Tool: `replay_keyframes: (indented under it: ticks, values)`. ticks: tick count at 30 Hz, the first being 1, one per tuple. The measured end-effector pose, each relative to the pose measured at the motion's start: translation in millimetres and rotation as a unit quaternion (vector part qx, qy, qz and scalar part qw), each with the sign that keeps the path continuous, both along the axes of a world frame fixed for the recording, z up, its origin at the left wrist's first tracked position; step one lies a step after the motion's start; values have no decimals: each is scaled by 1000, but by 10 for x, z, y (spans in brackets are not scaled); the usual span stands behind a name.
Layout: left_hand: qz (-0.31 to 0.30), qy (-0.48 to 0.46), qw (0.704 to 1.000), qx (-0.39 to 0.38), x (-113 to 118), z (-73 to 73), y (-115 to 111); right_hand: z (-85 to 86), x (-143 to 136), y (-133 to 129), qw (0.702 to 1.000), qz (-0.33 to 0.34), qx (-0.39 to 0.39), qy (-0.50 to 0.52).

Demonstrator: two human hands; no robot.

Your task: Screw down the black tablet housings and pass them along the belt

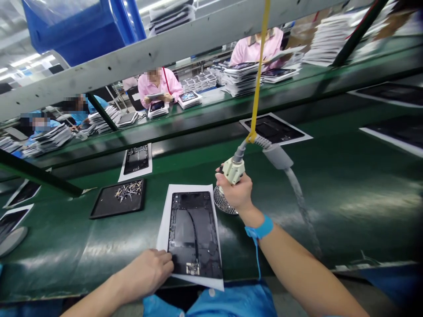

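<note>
My right hand (pixel 236 191) is wrapped around a pale electric screwdriver (pixel 234 169) that hangs from a yellow strap (pixel 257 94). Below that hand lies a round perforated metal screw dish (pixel 223 201), partly hidden; the driver's tip cannot be seen. My left hand (pixel 148 269) has curled fingers gripping the lower left edge of a black tablet housing (pixel 183 229). The housing lies open side up on a white sheet (pixel 164 229), with a dark cable along its middle and a small circuit board (pixel 193 268) near its lower end. A blue wrist strap (pixel 260 227) circles my right wrist.
A black tray (pixel 99 204) of small metal parts (pixel 128 191) stands left on the green bench (pixel 76 246). More housings on sheets lie farther back, including one tablet housing (pixel 137 159). A grey cable (pixel 299 193) trails right. Co-workers sit beyond a metal rail (pixel 185 44).
</note>
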State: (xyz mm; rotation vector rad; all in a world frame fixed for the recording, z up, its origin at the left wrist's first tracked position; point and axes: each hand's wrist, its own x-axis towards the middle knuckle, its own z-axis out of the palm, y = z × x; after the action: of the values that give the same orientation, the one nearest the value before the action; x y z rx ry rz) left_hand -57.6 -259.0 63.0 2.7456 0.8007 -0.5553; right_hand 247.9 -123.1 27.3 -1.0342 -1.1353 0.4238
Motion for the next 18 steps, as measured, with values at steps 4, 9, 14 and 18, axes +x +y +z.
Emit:
replay_keyframes:
  ticks: [4,9,14,18]
  values:
    - [-10,25,999,18,-15,-3,-5,-12,0,5,1000,0,-2,1]
    - [19,22,999,32,-136,58,75,8,0,3,1000,0,-4,2]
    - [29,-21,999,-6,-20,104,29,47,-4,-11,1000,1,-6,-4]
    - [23,-41,999,-16,204,-21,-52,38,-2,-13,1000,1,-13,-10]
